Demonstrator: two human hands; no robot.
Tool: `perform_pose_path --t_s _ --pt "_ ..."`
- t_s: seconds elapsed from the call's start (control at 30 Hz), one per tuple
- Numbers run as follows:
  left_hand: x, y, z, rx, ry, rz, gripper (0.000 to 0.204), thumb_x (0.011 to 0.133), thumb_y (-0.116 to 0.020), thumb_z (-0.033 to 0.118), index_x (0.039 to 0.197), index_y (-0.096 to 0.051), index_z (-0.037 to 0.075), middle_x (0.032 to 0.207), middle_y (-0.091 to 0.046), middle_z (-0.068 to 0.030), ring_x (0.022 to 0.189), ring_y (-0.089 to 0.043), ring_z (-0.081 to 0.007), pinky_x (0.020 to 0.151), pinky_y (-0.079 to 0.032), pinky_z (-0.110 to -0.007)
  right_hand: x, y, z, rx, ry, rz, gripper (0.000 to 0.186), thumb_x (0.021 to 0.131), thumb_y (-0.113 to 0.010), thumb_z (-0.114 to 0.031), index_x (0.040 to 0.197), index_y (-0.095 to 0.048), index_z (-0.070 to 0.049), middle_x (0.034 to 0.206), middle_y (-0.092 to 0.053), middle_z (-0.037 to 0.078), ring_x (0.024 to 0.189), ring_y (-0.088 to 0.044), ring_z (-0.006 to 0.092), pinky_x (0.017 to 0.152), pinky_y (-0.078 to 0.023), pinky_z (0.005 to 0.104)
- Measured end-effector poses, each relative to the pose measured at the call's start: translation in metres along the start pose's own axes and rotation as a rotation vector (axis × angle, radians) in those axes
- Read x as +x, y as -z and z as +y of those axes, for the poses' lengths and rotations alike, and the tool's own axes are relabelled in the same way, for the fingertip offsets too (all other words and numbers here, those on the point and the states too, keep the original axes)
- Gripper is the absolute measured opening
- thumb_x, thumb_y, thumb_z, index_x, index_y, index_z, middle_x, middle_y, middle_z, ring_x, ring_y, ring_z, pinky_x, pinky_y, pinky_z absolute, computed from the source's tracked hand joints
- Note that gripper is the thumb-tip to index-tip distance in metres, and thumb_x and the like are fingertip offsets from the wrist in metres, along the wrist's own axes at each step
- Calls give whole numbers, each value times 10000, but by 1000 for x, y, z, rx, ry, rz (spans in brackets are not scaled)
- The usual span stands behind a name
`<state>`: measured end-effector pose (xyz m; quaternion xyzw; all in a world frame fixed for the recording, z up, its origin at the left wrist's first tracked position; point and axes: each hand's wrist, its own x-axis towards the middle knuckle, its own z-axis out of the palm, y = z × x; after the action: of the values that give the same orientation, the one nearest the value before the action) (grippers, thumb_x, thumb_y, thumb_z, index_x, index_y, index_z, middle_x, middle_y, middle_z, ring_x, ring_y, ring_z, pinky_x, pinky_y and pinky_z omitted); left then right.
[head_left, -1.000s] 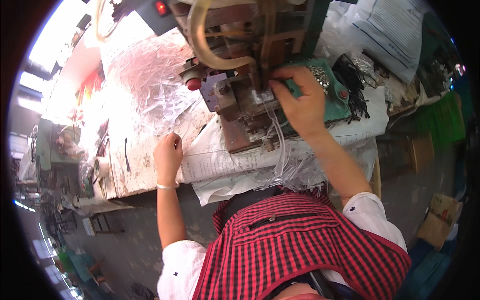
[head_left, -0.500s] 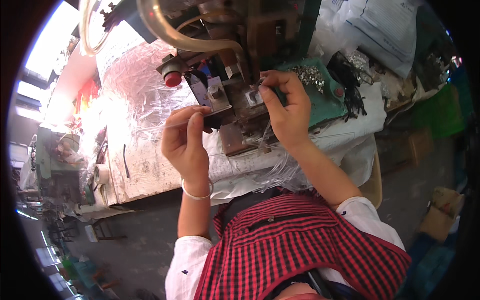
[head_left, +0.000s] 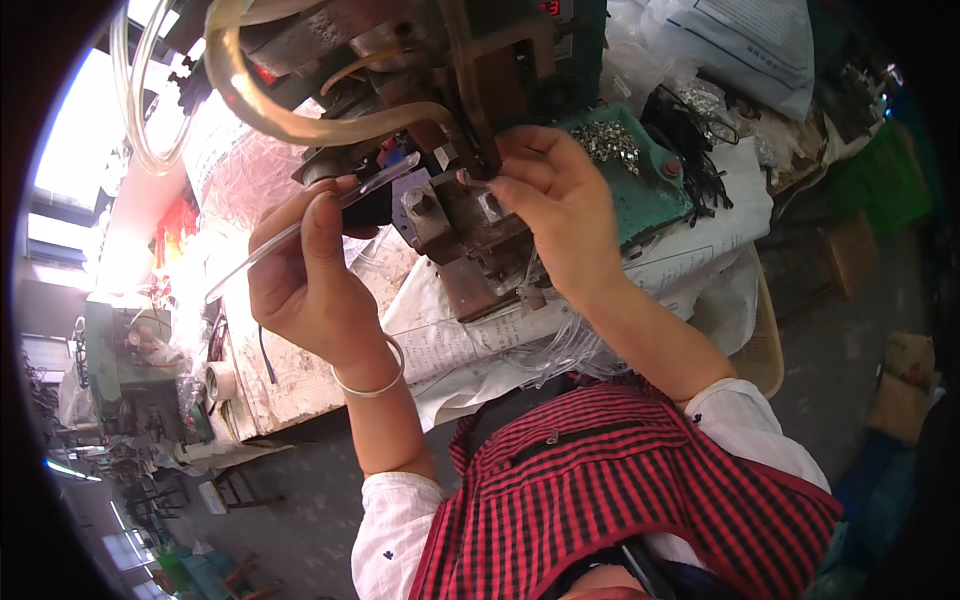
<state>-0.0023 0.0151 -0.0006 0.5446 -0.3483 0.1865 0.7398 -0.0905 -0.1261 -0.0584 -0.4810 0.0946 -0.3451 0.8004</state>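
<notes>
My left hand is closed on a clear plastic strip, held raised and slanting at the left of a metal press. My right hand is at the press's working point, fingers curled and thumb by a small pale piece below the vertical tool; whether they grip it is unclear. A thick yellowed tube loops above my hands. A green tray holding small shiny metal pieces is right of my right hand.
A pile of clear strips hangs at the table's front edge. Black straps and plastic bags lie at the right. A tape roll is at the left; a green crate and cardboard are at far right.
My left hand has risen from the table toward the press and now holds up a strip. My right hand stays at the working point, its fingers shifted slightly. The view has shifted.
</notes>
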Motion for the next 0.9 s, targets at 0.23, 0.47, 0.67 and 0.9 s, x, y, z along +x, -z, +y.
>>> perform_pose_path --t_s 0.23,0.47,0.67,0.9 --pt "-52 -8 -9 546 -529 -493 180 748 -796 27 914 -731 48 947 -735 -110 764 -699 -197 651 -553 -310 9 24 -27 -596 196 -252 469 859 -587 0 1324 -558 -45 1178 -692 144 1113 -666 250 978 -494 332" --pt "-64 -28 -47 542 -776 -498 181 730 -817 77 886 -726 81 934 -724 -65 517 -542 -82 467 -390 -240 41 164 8 -1091 160 336 349 860 -685 -72 1209 -670 -82 1091 -706 85 1020 -655 199 883 -495 319" --pt "-66 -24 -38 558 -683 -496 268 684 -864 28 904 -722 84 908 -737 -60 611 -648 -141 501 -482 -252 18 144 20 -1570 240 94 176 810 -737 -143 977 -703 -96 983 -660 125 1025 -621 338 861 -498 435" --pt "-111 12 -18 529 -345 -440 308 720 -835 72 1017 -754 70 1073 -751 -122 685 -677 -157 580 -521 -276 18 161 32 -1622 351 137 122 884 -660 -137 976 -653 -58 961 -686 169 912 -650 391 803 -506 486"
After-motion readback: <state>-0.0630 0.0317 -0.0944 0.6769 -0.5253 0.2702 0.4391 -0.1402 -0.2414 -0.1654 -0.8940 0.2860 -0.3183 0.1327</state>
